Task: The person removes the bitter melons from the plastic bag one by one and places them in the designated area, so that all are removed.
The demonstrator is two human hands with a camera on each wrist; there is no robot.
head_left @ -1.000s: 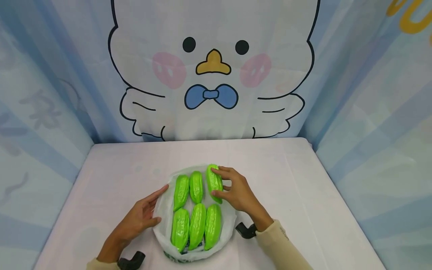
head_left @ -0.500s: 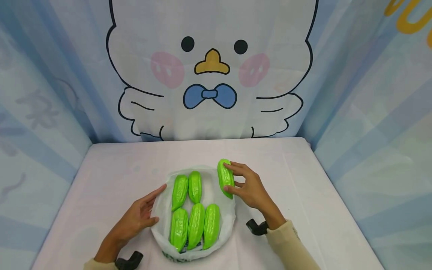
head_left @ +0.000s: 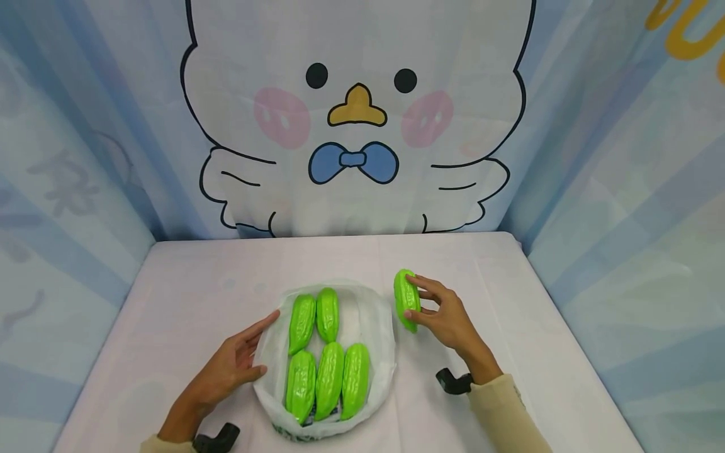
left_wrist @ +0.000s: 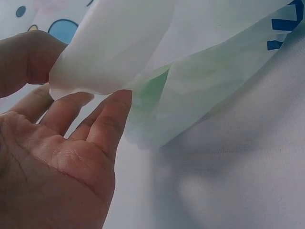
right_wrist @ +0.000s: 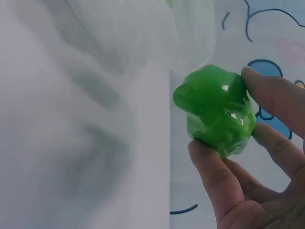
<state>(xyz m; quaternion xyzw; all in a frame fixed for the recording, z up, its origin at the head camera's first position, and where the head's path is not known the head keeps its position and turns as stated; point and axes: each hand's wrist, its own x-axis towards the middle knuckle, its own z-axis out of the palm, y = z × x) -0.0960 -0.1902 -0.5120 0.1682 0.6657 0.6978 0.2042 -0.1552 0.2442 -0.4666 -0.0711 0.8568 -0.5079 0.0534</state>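
In the head view, a round-mouthed white plastic bag [head_left: 381,371] stands on the table with several glossy green bitter melons [head_left: 330,380] upright in two rows inside. My left hand [head_left: 231,366] rests against the bag's left side, thumb and index finger spread; the left wrist view has its fingertips touching the bag's thin wall [left_wrist: 119,43]. To the right of the bag, my right hand [head_left: 447,318] pinches one bitter melon [head_left: 406,301] between thumb and fingers, upright and just off the bag's rim. The right wrist view shows this melon [right_wrist: 217,112] end-on in the fingertips.
A white cloth covers the table [head_left: 498,302]. Behind it hangs a curtain [head_left: 357,207] printed with a cartoon bird, and light blue curtains [head_left: 640,220] flank both sides. Black wrist mounts [head_left: 453,381] sit on both wrists.
My right hand has taken the bitter melon from the bag's upper right spot and carried it rightward past the rim. The left hand has stayed at the bag's side.
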